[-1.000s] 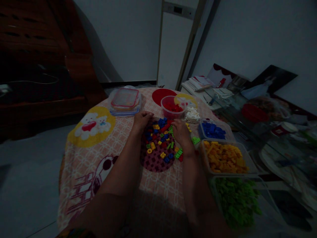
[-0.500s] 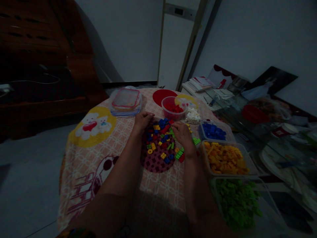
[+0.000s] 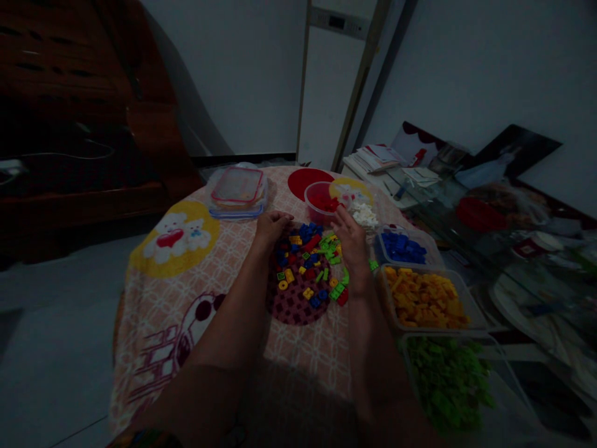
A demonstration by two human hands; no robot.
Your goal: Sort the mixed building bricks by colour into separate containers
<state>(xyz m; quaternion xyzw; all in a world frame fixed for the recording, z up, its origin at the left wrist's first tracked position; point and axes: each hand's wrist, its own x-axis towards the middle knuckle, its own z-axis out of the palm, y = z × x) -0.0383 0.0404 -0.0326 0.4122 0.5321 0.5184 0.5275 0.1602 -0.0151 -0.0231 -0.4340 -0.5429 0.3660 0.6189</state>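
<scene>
Head view, scene: dim light, and both hands are out over a round table [image 3: 303, 345], its patterned cloth filling the middle of the frame.
Left hand: here it is, the left hand [image 3: 274, 229], at the upper left edge of the mixed bricks [image 3: 310, 260], fingers stretched and bent a little; whether it grips anything, I can't tell.
Right hand: and up goes the right hand [image 3: 351, 239], right of centre, fingers partly extended at the near side of the round tub [image 3: 321, 216]; red shows by the fingertips, but whether they have hold of a piece can't be told.
Mixed bricks: right in the centre, between the forearms, blue, yellow, green and red scattered loose over a dark red round patch of the cloth.
Round tub: just above centre, clear-walled, with red pieces [image 3: 326, 201] inside.
White pieces: a small heap, the white pieces [image 3: 365, 214], just right of the tub.
Right side: three clear boxes run down the frame, blue bricks [image 3: 402, 247] at the top, yellow bricks [image 3: 426, 298] in the middle, green bricks [image 3: 450, 379] at lower right.
Upper left of the table: stacked lids [image 3: 237, 186], one with a red rim on top.
Far left: a dark wooden bench [image 3: 153, 140].
</scene>
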